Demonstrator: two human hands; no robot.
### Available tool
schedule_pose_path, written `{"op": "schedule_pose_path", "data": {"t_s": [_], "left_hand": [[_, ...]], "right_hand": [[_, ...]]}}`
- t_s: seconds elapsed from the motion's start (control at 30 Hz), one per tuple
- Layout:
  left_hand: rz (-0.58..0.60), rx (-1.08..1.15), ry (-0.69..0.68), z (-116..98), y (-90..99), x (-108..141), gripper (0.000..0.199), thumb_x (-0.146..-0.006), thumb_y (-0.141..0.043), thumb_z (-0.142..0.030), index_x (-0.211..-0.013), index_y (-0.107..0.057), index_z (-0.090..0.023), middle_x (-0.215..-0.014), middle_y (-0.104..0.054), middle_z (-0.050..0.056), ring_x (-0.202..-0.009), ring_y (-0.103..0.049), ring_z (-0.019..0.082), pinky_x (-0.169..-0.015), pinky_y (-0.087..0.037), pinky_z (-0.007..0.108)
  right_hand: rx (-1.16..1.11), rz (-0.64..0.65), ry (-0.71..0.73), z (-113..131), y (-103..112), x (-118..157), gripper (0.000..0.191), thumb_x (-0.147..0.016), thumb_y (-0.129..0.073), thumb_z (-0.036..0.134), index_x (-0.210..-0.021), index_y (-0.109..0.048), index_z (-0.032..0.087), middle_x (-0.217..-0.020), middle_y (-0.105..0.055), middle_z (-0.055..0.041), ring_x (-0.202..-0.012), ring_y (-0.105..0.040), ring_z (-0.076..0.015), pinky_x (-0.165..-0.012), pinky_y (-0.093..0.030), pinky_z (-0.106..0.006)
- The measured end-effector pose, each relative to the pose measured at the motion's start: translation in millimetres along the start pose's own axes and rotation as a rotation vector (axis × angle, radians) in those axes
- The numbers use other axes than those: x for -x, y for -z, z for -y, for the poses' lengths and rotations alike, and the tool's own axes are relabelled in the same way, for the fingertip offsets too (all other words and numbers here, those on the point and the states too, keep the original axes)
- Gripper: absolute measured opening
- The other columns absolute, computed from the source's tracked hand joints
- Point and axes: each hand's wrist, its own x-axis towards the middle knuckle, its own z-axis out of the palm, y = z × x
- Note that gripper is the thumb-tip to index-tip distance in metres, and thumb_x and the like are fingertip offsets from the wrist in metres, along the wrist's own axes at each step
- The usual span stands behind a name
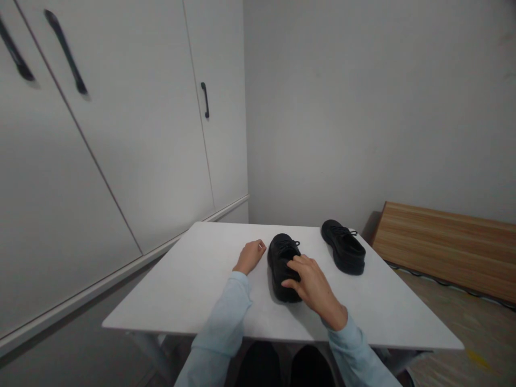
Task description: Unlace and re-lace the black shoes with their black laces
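A black lace-up shoe [278,277] stands on the white table [209,301] in front of me, toe pointing away. My right hand [312,282] is at its heel end, fingers by the opening and thumb lower on the heel, with the collar between them. Just left of the shoe's toe, my left hand [250,256] rests with its fingers curled in; whether anything small is in them is hidden. A second black lace-up shoe [349,258], alike in shape, stands farther back on the right, touched by neither hand.
White cabinet doors [133,123] with dark handles [66,51] rise along the left side. Behind the table is a plain grey wall [363,107]. A wood-grain board or bench [447,247] lies at the right, beyond the table's edge.
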Motion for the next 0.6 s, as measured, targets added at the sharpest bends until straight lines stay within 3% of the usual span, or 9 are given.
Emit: {"op": "schedule_pose_path", "data": {"t_s": [0.13,0.3,0.6], "left_hand": [[-0.01,0.003,-0.015,3,-3.3,-1,0.021,-0.085,-0.048,-0.026,-0.09,-0.067,-0.018,-0.086,-0.07,0.007,-0.08,-0.062,0.017,-0.07,-0.04,0.024],[-0.01,0.003,-0.026,5,-4.5,-3,0.022,-0.086,-0.046,-0.025,-0.089,-0.067,-0.018,-0.084,-0.07,0.006,-0.079,-0.062,0.017,-0.07,-0.04,0.024],[-0.006,0.007,-0.031,4,-3.5,-3,0.021,-0.085,-0.046,-0.025,-0.09,-0.066,-0.02,-0.084,-0.07,0.005,-0.079,-0.063,0.016,-0.068,-0.041,0.023]], "right_hand": [[0.106,0.015,0.02,-26,9,-15,0.012,-0.075,-0.072,0.025,-0.08,-0.062,0.019,-0.085,-0.062,-0.0051,-0.085,-0.055,-0.0226,-0.072,-0.041,-0.032],[0.234,-0.024,0.003,-70,0,-26,0.008,-0.074,-0.07,0.02,-0.078,-0.063,0.019,-0.083,-0.062,-0.0051,-0.086,-0.057,-0.0235,-0.072,-0.042,-0.032],[0.299,-0.19,-0.035,-136,-17,-17,0.011,-0.082,-0.061,0.025,-0.089,-0.065,0.018,-0.089,-0.063,-0.0087,-0.09,-0.059,-0.0251,-0.074,-0.048,-0.035]]}}
